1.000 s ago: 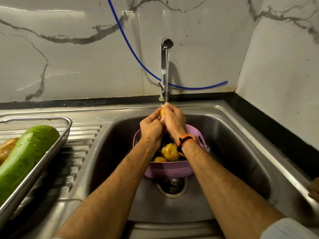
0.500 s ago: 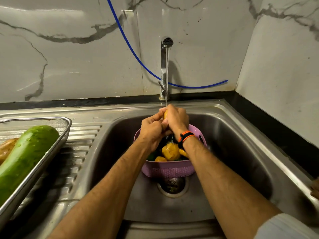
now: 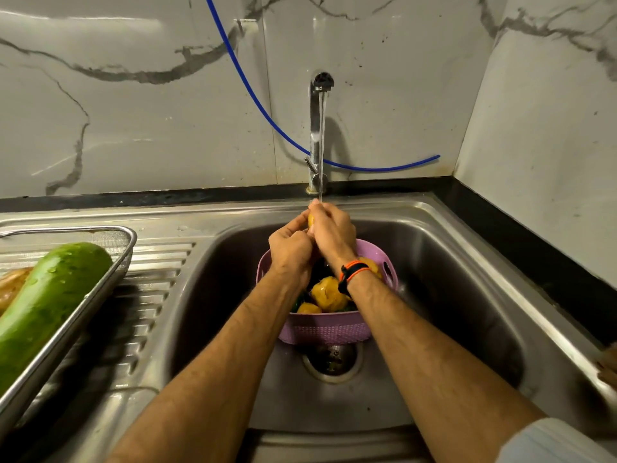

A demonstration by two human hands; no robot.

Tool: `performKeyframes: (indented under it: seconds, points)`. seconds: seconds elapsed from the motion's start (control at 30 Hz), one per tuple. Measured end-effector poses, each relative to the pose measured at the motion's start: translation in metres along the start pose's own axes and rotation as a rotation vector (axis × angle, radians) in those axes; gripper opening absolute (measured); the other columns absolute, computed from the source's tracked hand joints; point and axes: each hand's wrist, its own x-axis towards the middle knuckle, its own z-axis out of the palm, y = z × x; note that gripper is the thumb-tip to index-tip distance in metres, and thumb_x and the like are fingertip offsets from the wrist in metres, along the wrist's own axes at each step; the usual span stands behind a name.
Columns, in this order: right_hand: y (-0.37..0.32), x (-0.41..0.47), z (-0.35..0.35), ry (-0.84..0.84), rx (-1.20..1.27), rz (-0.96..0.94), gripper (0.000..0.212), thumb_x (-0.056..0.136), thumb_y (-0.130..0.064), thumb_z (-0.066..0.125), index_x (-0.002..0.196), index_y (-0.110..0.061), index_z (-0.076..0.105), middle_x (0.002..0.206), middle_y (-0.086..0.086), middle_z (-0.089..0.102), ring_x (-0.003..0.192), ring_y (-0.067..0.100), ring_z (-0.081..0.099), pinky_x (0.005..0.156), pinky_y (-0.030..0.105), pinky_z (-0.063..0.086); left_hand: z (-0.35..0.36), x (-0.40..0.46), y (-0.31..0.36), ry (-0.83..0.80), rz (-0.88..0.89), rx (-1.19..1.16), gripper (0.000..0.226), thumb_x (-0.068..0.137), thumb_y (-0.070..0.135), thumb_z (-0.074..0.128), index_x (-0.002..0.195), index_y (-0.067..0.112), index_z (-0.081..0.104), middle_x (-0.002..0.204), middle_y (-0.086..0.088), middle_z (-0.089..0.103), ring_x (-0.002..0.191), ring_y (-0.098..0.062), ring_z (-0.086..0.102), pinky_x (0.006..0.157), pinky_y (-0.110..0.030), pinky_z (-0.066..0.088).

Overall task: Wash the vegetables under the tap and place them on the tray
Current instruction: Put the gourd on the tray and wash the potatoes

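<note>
Water runs from the steel tap [image 3: 315, 128] onto a small yellow vegetable [image 3: 311, 220], which my left hand [image 3: 289, 248] and my right hand [image 3: 333, 233] both grip between them; most of it is hidden by the fingers. Below the hands a purple basket [image 3: 325, 329] sits in the sink [image 3: 467, 295] with yellow vegetables [image 3: 327, 294] and some dark and green ones inside. At the left, a metal mesh tray [image 3: 110, 272] holds a wet green gourd [image 3: 50, 302] and a brown vegetable [image 3: 11, 284].
The tray rests on the ribbed draining board [image 3: 157, 282]. The drain [image 3: 330, 360] lies just in front of the basket. A blue hose [image 3: 267, 111] runs along the marble wall behind the tap. A black counter strip [image 3: 534, 248] borders the sink's right side.
Both hands stay together under the stream, shifting only slightly around the yellow vegetable. The basket and the tray have not moved.
</note>
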Motion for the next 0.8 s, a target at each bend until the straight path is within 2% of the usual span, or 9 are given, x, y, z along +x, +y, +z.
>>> performKeyframes:
  seconds: [0.13, 0.23, 0.3, 0.4, 0.47, 0.53, 0.63, 0.7, 0.8]
  points:
    - [-0.004, 0.002, -0.007, 0.119, -0.103, 0.102, 0.035, 0.095, -0.039, 0.047, 0.087, -0.019, 0.075, 0.086, 0.002, 0.07, 0.086, 0.021, 0.062, 0.073, 0.032, 0.048, 0.0, -0.003, -0.003, -0.079, -0.041, 0.052, 0.042, 0.097, -0.013, 0.043, 0.127, 0.007, 0.063, 0.112, -0.018, 0.07, 0.093, -0.025, 0.07, 0.075, -0.037, 0.062]
    - [-0.007, 0.005, -0.018, -0.023, 0.101, 0.138, 0.029, 0.089, -0.037, 0.055, 0.082, -0.023, 0.079, 0.087, 0.0, 0.073, 0.088, 0.021, 0.065, 0.085, 0.042, 0.055, -0.003, -0.004, 0.004, -0.109, -0.061, 0.017, 0.039, 0.099, -0.01, 0.043, 0.129, 0.006, 0.061, 0.116, -0.016, 0.067, 0.099, -0.028, 0.068, 0.066, -0.034, 0.063]
    - [-0.008, 0.004, -0.018, -0.114, 0.184, 0.128, 0.031, 0.095, -0.04, 0.053, 0.087, -0.021, 0.076, 0.088, 0.001, 0.07, 0.088, 0.019, 0.065, 0.086, 0.041, 0.055, -0.005, 0.0, 0.004, -0.074, -0.03, 0.023, 0.039, 0.099, -0.008, 0.044, 0.132, 0.006, 0.059, 0.123, -0.016, 0.066, 0.111, -0.031, 0.066, 0.075, -0.039, 0.063]
    - [-0.005, 0.004, -0.015, -0.117, 0.064, 0.108, 0.039, 0.101, -0.049, 0.041, 0.095, -0.02, 0.066, 0.091, 0.003, 0.063, 0.092, 0.021, 0.06, 0.089, 0.041, 0.053, -0.006, 0.004, -0.001, -0.059, 0.044, 0.136, 0.04, 0.098, -0.005, 0.049, 0.136, 0.006, 0.057, 0.124, -0.016, 0.067, 0.113, -0.029, 0.066, 0.09, -0.047, 0.058]
    - [-0.003, 0.002, -0.016, -0.105, 0.029, 0.112, 0.046, 0.102, -0.051, 0.036, 0.107, -0.015, 0.065, 0.101, 0.008, 0.065, 0.099, 0.023, 0.06, 0.091, 0.041, 0.052, -0.006, 0.007, -0.004, -0.041, 0.084, 0.21, 0.041, 0.096, -0.004, 0.054, 0.136, 0.007, 0.058, 0.124, -0.014, 0.067, 0.113, -0.028, 0.066, 0.092, -0.047, 0.057]
    - [-0.002, 0.001, -0.018, -0.116, 0.014, 0.1, 0.048, 0.103, -0.049, 0.036, 0.105, -0.013, 0.067, 0.103, 0.011, 0.068, 0.102, 0.024, 0.061, 0.089, 0.037, 0.049, -0.007, 0.01, -0.005, -0.004, 0.1, 0.255, 0.042, 0.095, -0.002, 0.058, 0.135, 0.009, 0.058, 0.125, -0.013, 0.066, 0.115, -0.027, 0.065, 0.093, -0.049, 0.057]
    - [0.0, 0.001, -0.021, -0.121, 0.032, 0.092, 0.039, 0.102, -0.046, 0.041, 0.088, -0.019, 0.065, 0.092, 0.004, 0.067, 0.1, 0.022, 0.06, 0.089, 0.037, 0.048, -0.009, 0.015, -0.008, 0.031, 0.122, 0.309, 0.042, 0.094, 0.001, 0.062, 0.134, 0.011, 0.06, 0.123, -0.01, 0.067, 0.114, -0.025, 0.065, 0.093, -0.048, 0.057]
    - [0.002, 0.001, -0.023, -0.126, 0.047, 0.072, 0.033, 0.099, -0.043, 0.049, 0.097, -0.017, 0.069, 0.085, -0.004, 0.064, 0.098, 0.019, 0.06, 0.09, 0.037, 0.05, -0.011, 0.017, -0.009, 0.044, 0.144, 0.325, 0.042, 0.092, 0.003, 0.064, 0.133, 0.013, 0.061, 0.119, -0.008, 0.07, 0.11, -0.023, 0.068, 0.091, -0.047, 0.058]
    - [0.007, 0.001, -0.024, -0.116, 0.048, 0.054, 0.029, 0.092, -0.039, 0.063, 0.113, -0.02, 0.07, 0.089, -0.005, 0.07, 0.098, 0.014, 0.063, 0.09, 0.036, 0.054, -0.012, 0.019, -0.011, 0.062, 0.159, 0.348, 0.042, 0.09, 0.002, 0.067, 0.13, 0.015, 0.064, 0.114, -0.008, 0.072, 0.104, -0.022, 0.071, 0.088, -0.047, 0.059]
